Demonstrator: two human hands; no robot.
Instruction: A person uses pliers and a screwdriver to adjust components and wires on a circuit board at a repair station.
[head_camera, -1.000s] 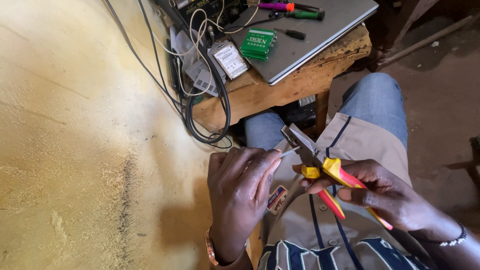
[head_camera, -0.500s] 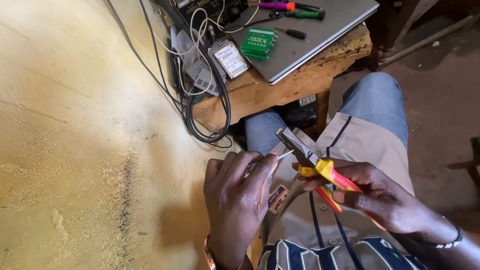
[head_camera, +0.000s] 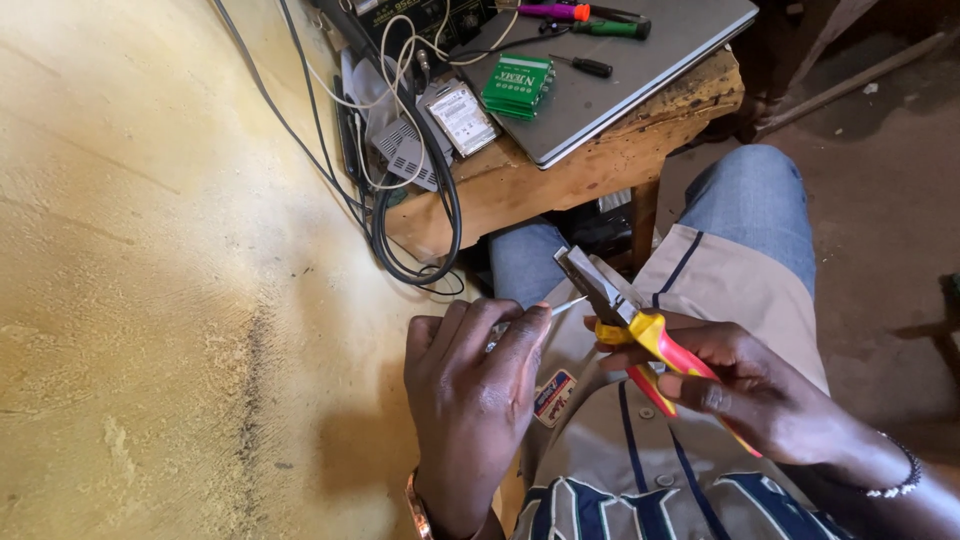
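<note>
My left hand (head_camera: 470, 385) pinches a thin pale wire (head_camera: 566, 306) whose bare end pokes out to the right of the fingertips. My right hand (head_camera: 745, 385) grips the red and yellow handles of a pair of pliers (head_camera: 625, 312). The pliers' grey jaws point up and left, just above the wire's tip, close to it; whether they touch it is unclear. Both hands are held over my lap, above a beige garment and blue jeans.
A small wooden table (head_camera: 560, 180) ahead carries a closed grey laptop (head_camera: 640, 70), a green pack (head_camera: 518, 85), a hard drive (head_camera: 462, 115) and screwdrivers (head_camera: 590, 18). Black and white cables (head_camera: 420, 215) hang off its left side against a yellow wall (head_camera: 150, 280). Dirt floor lies at right.
Both hands have shifted slightly; the pliers' jaws have come down and in toward the wire's tip held by my left hand.
</note>
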